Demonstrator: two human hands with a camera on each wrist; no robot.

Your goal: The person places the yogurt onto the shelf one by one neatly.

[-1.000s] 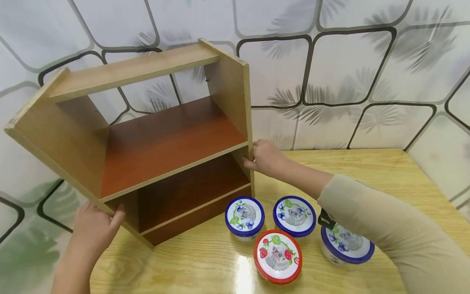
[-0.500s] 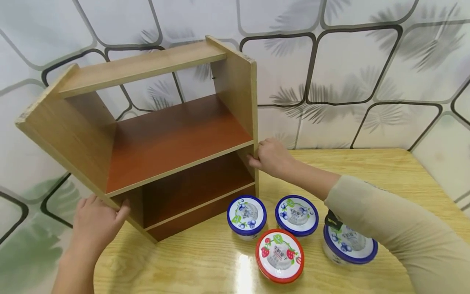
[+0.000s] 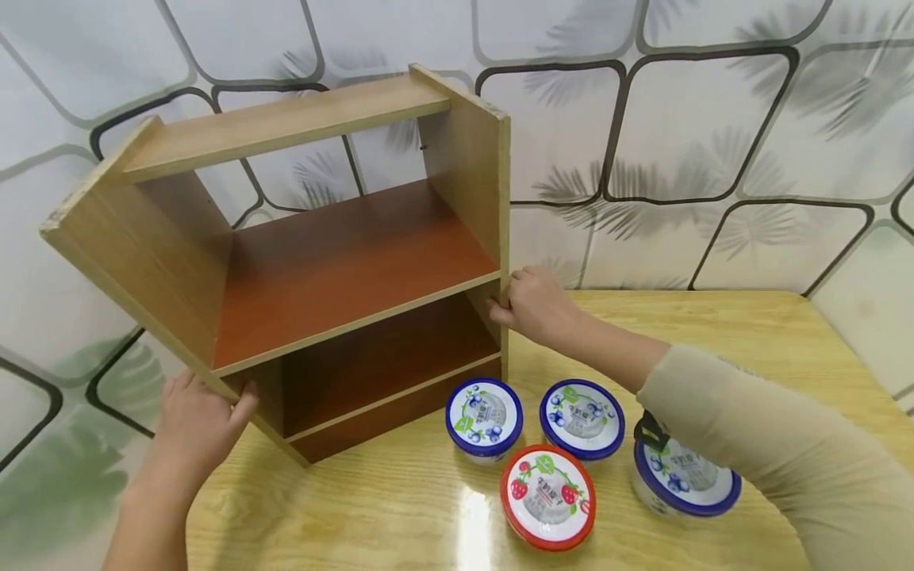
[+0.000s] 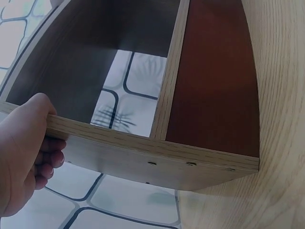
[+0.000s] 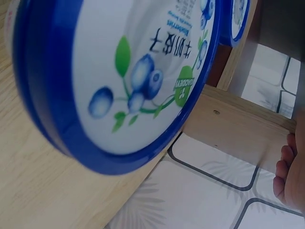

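Observation:
A small wooden shelf unit [image 3: 357,258] with reddish-brown boards stands at an angle on the table. My left hand [image 3: 203,428] grips the front edge of its left side panel, thumb on the inner face. In the left wrist view the fingers [image 4: 50,160] curl under that panel. My right hand [image 3: 539,308] grips the right side panel, thumb inside the lower compartment. Near the unit's right front corner sits a blue-lidded tub [image 3: 484,416] with a blueberry print. Another blue-lidded tub [image 3: 581,419] and a red-lidded strawberry tub [image 3: 547,497] are beside it.
A third blue-lidded tub [image 3: 687,472] sits partly under the right forearm; a blue lid [image 5: 143,81] looms close in the right wrist view. The wood-grain table [image 3: 714,333] meets a patterned wall covering [image 3: 685,135] behind.
The shelf unit's left side has shifted slightly back and to the right, both hands keeping their grip. The whole head view has also drifted a little; the tubs keep their arrangement.

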